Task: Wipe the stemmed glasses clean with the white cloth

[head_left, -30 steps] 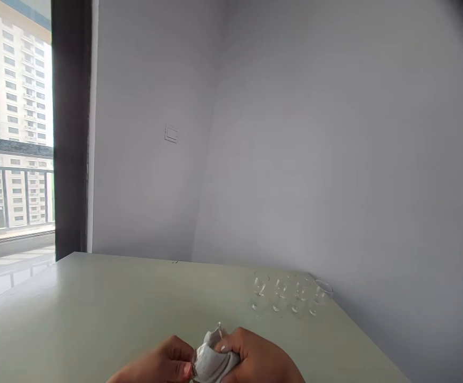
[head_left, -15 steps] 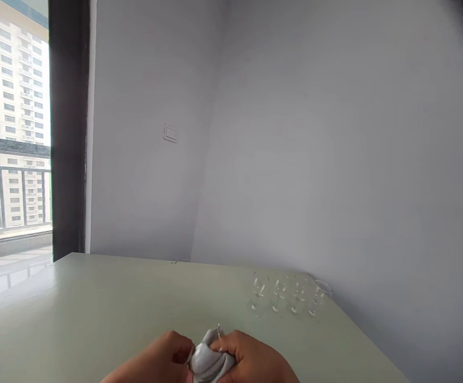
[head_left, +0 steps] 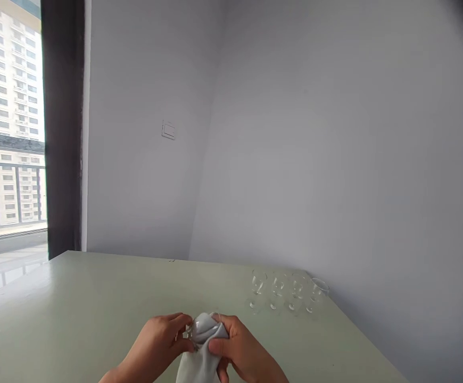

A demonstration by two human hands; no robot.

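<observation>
A pale grey-white cloth (head_left: 199, 361) is bunched around a clear glass (head_left: 190, 333) close to the table's near edge, and much of the glass is hidden by it. My left hand (head_left: 160, 340) grips the glass from the left, thumb and fingers on its clear edge. From the right, my right hand (head_left: 237, 346) holds the cloth, its thumb pressed on the front and its fingers at the glass rim. The lower part of the cloth hangs down between my hands.
Several clear stemmed glasses, the leftmost one (head_left: 257, 284) included, stand upright in a row at the table's back right. The pale green table (head_left: 107, 298) meets grey walls behind. A window with a railing lies at the left.
Both hands have risen with the cloth and glass, and more of the cloth shows hanging below. My left fingers now reach further onto the glass. The view has shifted slightly.
</observation>
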